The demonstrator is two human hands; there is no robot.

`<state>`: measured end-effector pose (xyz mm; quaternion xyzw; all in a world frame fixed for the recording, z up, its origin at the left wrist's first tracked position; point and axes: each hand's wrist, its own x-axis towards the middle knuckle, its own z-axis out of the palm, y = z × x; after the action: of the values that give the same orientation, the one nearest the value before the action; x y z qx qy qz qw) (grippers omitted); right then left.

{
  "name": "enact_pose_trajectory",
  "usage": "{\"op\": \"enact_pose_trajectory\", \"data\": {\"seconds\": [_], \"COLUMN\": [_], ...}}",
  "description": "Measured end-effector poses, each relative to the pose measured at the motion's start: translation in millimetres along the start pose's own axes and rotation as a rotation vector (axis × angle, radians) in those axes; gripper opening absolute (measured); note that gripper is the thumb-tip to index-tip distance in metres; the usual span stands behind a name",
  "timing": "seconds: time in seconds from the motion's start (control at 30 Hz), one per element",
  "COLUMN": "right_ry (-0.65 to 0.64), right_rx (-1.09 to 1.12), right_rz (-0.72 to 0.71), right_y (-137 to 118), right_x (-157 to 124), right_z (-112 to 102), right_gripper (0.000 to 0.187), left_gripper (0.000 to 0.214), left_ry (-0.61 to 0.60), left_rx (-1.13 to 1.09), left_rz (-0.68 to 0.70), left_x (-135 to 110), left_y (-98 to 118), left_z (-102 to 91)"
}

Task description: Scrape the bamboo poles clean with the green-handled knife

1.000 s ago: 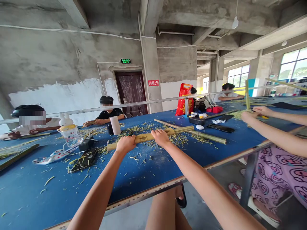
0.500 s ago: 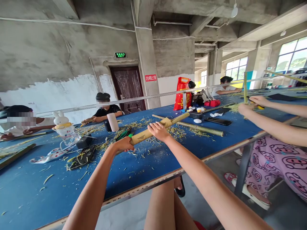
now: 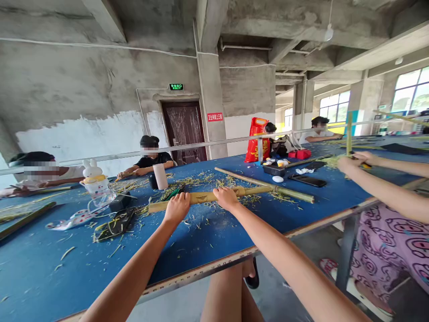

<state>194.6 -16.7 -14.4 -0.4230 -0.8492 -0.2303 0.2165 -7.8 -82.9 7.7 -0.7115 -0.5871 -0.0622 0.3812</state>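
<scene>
A thick bamboo tube (image 3: 208, 197) lies across the blue workbench (image 3: 80, 268), with pale shavings scattered around it. My left hand (image 3: 177, 208) grips the tube near its left end, and my right hand (image 3: 226, 198) grips it further along, both from above. A green-handled tool (image 3: 174, 193) lies just beyond my left hand. Past my right hand, a long bamboo strip (image 3: 264, 184) lies on the table, and the tube's thin end rests close to it.
A co-worker's hands (image 3: 353, 161) hold an upright bamboo stick at the right, above pink patterned trousers (image 3: 385, 250). A white cup (image 3: 160, 176), rabbit-shaped bottle (image 3: 94, 183), phone (image 3: 307, 180) and seated people line the table. A metal rail (image 3: 201, 146) runs along its far side.
The tube has swung back from a steep slant to nearly level and shifted left. My left hand has moved back on top of it.
</scene>
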Motion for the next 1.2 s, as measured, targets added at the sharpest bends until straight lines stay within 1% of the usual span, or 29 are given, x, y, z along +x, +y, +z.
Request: {"op": "enact_pose_trajectory", "data": {"seconds": [0.17,0.47,0.63,0.73,0.87,0.93,1.1,1.2], "right_ry": [0.015,0.068,0.112,0.172,0.309,0.330,0.273,0.247], "right_rx": [-0.017,-0.036,-0.041,-0.056,-0.013,0.002,-0.006,-0.027], "right_rz": [-0.016,-0.042,-0.045,-0.039,-0.007,-0.004,0.032,0.054], "right_y": [-3,-3,-4,-6,-7,-6,-6,-7], "right_x": [1,2,6,12,22,22,11,10], "right_z": [-2,4,6,13,32,34,19,13], "right_gripper": [0.027,0.031,0.026,0.020,0.020,0.020,0.025,0.031], "left_gripper": [0.021,0.022,0.025,0.025,0.025,0.026,0.033,0.035], "left_ry": [-0.116,-0.231,-0.288,-0.322,-0.281,-0.251,-0.247,-0.210], "left_rx": [-0.086,-0.206,-0.206,-0.234,-0.228,-0.198,-0.192,-0.181], "left_rz": [-0.069,-0.104,-0.136,-0.159,-0.145,-0.135,-0.165,-0.120], "left_x": [-1,-1,-2,-4,-6,-8,-6,-1], "left_y": [-5,-7,-8,-9,-12,-11,-11,-14], "left_z": [5.0,10.4,10.8,17.0,23.5,20.5,11.9,8.7]}}
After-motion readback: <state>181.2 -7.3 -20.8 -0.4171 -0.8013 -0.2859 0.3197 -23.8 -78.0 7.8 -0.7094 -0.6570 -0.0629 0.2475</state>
